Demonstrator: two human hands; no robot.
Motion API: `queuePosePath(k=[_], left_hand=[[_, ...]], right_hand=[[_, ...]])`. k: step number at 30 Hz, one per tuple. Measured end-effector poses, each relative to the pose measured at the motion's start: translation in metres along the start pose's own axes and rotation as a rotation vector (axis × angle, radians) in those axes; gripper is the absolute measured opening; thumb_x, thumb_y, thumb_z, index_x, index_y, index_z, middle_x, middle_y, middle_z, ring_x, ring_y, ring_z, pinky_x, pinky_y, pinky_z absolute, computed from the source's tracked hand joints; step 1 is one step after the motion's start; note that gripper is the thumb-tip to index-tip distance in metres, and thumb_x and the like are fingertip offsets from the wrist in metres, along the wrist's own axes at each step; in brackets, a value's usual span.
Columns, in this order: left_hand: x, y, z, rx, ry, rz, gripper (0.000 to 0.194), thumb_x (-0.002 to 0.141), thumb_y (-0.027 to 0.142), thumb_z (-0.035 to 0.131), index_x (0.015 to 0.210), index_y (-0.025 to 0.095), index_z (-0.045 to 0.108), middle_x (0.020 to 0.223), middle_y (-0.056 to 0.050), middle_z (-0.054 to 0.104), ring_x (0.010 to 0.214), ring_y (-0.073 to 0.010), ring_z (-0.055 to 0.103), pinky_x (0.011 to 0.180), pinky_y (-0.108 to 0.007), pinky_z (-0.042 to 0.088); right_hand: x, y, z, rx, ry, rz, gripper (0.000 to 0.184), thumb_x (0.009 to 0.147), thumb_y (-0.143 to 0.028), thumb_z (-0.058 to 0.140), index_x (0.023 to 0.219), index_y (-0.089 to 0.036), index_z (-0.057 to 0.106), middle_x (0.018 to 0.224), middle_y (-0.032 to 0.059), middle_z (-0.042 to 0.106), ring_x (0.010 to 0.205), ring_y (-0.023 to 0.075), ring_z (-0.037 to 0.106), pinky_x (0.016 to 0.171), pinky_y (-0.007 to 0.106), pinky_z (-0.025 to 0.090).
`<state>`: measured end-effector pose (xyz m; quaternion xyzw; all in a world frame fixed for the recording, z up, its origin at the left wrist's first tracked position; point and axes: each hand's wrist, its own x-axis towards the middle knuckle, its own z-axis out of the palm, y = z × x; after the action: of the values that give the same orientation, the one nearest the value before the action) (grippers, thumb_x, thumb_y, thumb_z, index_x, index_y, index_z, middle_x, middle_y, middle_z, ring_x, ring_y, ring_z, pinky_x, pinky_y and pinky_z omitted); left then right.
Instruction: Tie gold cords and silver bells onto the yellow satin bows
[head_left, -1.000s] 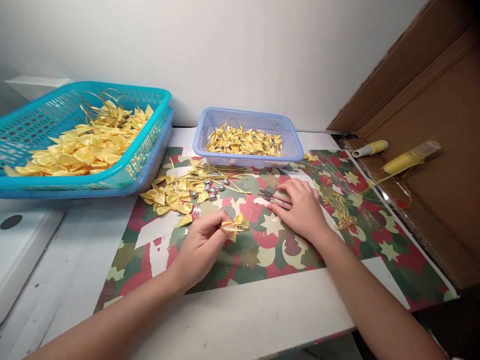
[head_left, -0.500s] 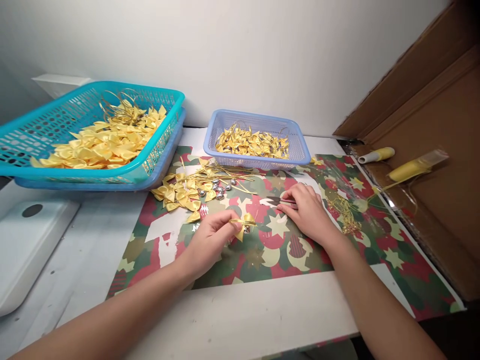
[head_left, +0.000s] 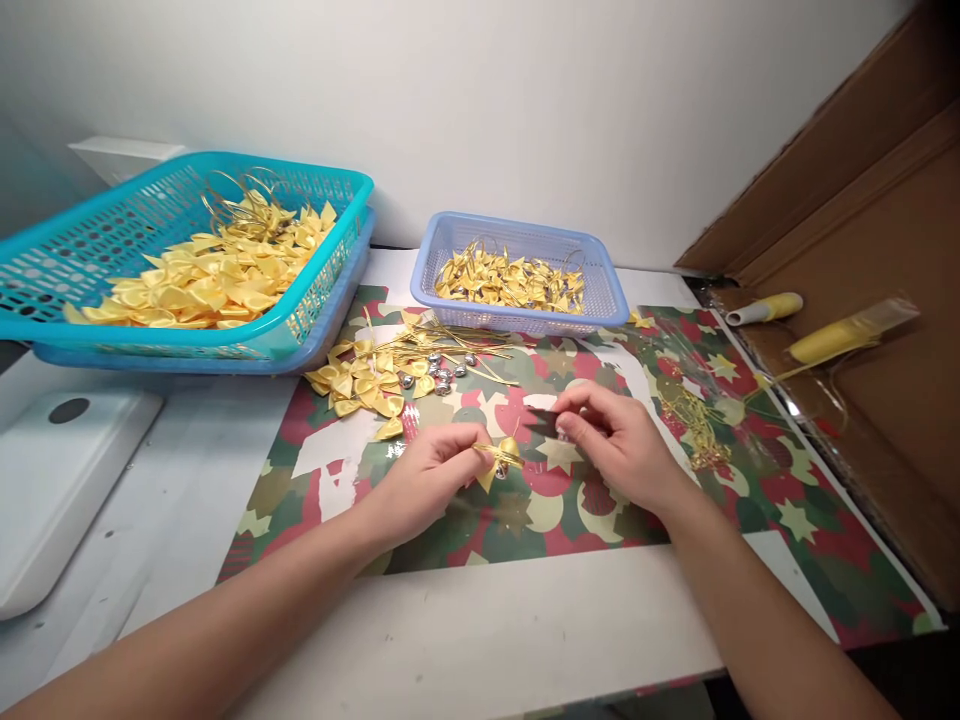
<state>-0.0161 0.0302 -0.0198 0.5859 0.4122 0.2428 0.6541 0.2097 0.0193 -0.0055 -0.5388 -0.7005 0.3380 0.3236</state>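
Note:
Between the thumb and fingers of my left hand (head_left: 442,465) is a yellow ribbon bow (head_left: 508,447) with gold wire ties across it. A silver jingle bell (head_left: 501,472) hangs by the bow. My right hand (head_left: 619,445), just to the right, is closed on a small dark tool that looks like snips (head_left: 541,420); its tips point left toward the bow and are blurred. Beyond my left hand lie loose yellow bows (head_left: 360,385), several silver bells (head_left: 442,378) and a bundle of gold wire ties (head_left: 480,345).
A turquoise basket (head_left: 300,325) of yellow bows stands at left, a lilac basket (head_left: 517,318) of belled bows at the back. A white scale-like device (head_left: 75,490) sits left. Gold string (head_left: 697,430), yellow rolls (head_left: 840,335) and a cardboard wall (head_left: 847,220) are at right.
My right hand has lifted the snips off the sheet and turned, bringing them closer to the bow. My left hand has shifted slightly right with the bow.

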Motion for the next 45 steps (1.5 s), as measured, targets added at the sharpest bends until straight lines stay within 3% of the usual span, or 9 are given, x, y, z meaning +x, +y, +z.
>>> queuePosePath(k=[5,14,45], left_hand=[[-0.0004,0.0019,-0.0020,0.026,-0.092,0.004,0.023,0.079,0.029,0.046,0.059,0.018,0.041,0.058,0.004,0.036,0.056,-0.0097,0.030,0.052,-0.023,0.025],[-0.0018,0.0051,-0.0018,0.068,-0.161,-0.002,0.023,0.081,0.025,0.043,0.060,0.019,0.036,0.060,0.004,0.031,0.055,-0.0100,0.027,0.049,-0.022,0.024],[-0.0026,0.0038,-0.0031,0.080,-0.171,-0.017,0.023,0.085,0.027,0.041,0.063,0.019,0.039,0.061,0.004,0.033,0.056,-0.0108,0.030,0.049,-0.023,0.026]], right_hand=[[-0.0048,-0.0026,0.0077,0.012,-0.110,-0.138,0.015,0.075,-0.024,0.072,0.086,-0.021,0.061,0.073,-0.0022,0.061,0.053,0.0072,0.047,0.046,0.020,0.038],[-0.0060,-0.0006,0.0108,0.025,-0.083,-0.327,0.012,0.077,-0.024,0.072,0.084,-0.020,0.063,0.072,-0.0005,0.064,0.054,0.0080,0.050,0.043,0.020,0.038],[-0.0088,-0.0032,0.0109,-0.181,0.011,-0.507,0.004,0.084,-0.024,0.064,0.082,-0.021,0.064,0.058,-0.0019,0.061,0.049,0.0094,0.049,0.044,0.023,0.036]])
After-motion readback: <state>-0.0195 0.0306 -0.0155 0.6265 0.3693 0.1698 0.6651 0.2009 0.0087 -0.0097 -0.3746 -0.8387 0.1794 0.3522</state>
